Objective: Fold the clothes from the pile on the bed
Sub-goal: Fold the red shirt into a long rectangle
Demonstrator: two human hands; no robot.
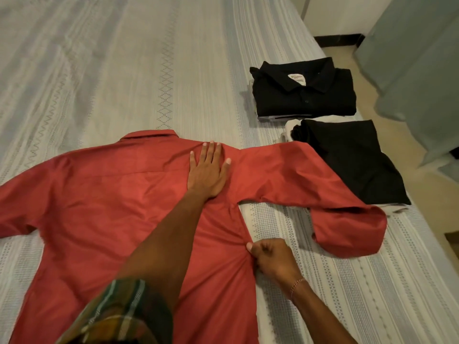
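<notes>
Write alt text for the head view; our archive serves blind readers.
A red shirt lies back-up on a bed; the left hand presses it flat while the right hand pinches its side edge. Folded black clothes sit nearby.

The shirt [104,207] is plain red. The bed [124,70] cover is pale grey-white, striped with woven zigzag and diamond bands. Beyond the right grip [270,259] – two folded garments, both black [305,93] [352,162]. The rolled sleeve [116,316] is green-brown plaid.
</notes>
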